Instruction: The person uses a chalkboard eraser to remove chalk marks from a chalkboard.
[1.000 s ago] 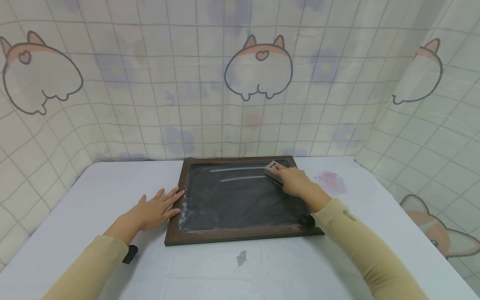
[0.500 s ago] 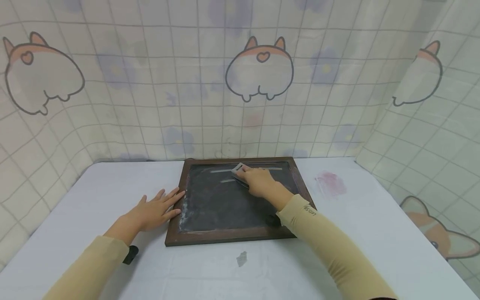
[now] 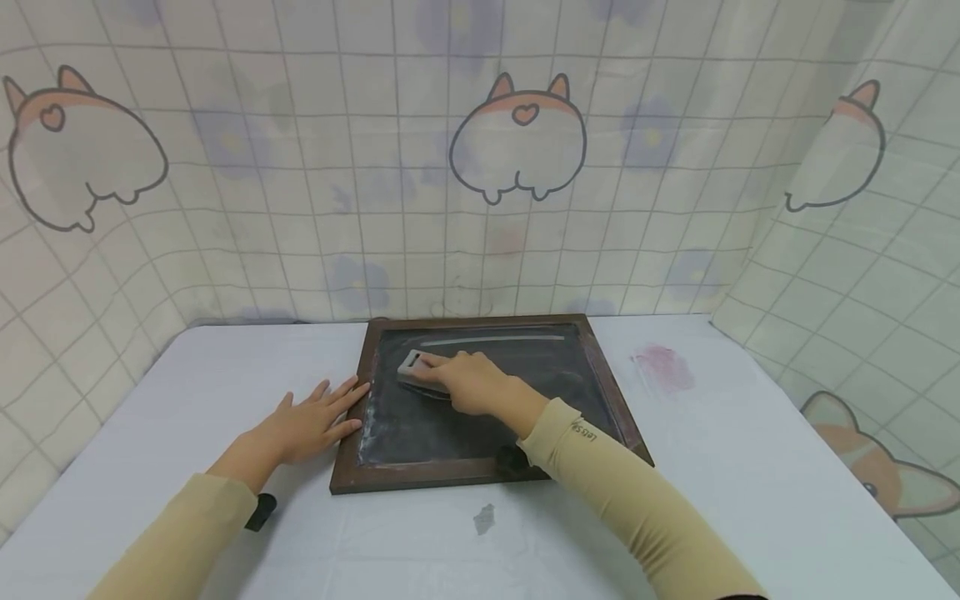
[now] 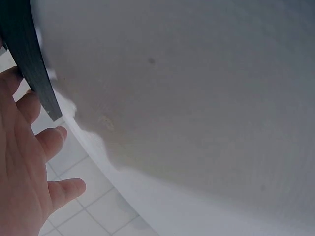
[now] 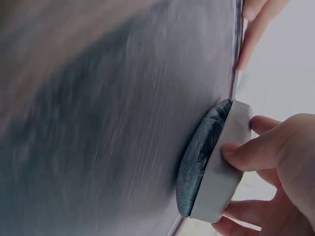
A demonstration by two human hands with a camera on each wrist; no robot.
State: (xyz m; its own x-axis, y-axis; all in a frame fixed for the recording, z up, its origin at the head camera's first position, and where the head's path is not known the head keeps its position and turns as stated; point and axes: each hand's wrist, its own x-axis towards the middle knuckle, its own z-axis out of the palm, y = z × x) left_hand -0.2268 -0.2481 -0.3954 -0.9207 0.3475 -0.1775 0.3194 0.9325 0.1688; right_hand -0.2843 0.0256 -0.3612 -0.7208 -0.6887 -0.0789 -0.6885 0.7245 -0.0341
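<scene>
White table (image 3: 727, 425), room beside chalkboard (image 3: 442, 433), left hand (image 3: 303, 425) splayed on its edge (image 3: 348, 458), right hand (image 3: 478, 385) gripping eraser (image 5: 216, 182)

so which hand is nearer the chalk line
Right. The right hand, holding an eraser, is just below the chalk line; the left hand touches the board's left edge.

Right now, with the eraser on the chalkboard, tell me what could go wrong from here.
The chalkboard might slide or twist: the left hand only rests its fingers against the left side of the wooden frame. The eraser, gripped by the right hand, is near that side and could bump the frame or those fingers. The white chalk line lies beyond the eraser, so a stroke here would probably miss it.
</scene>
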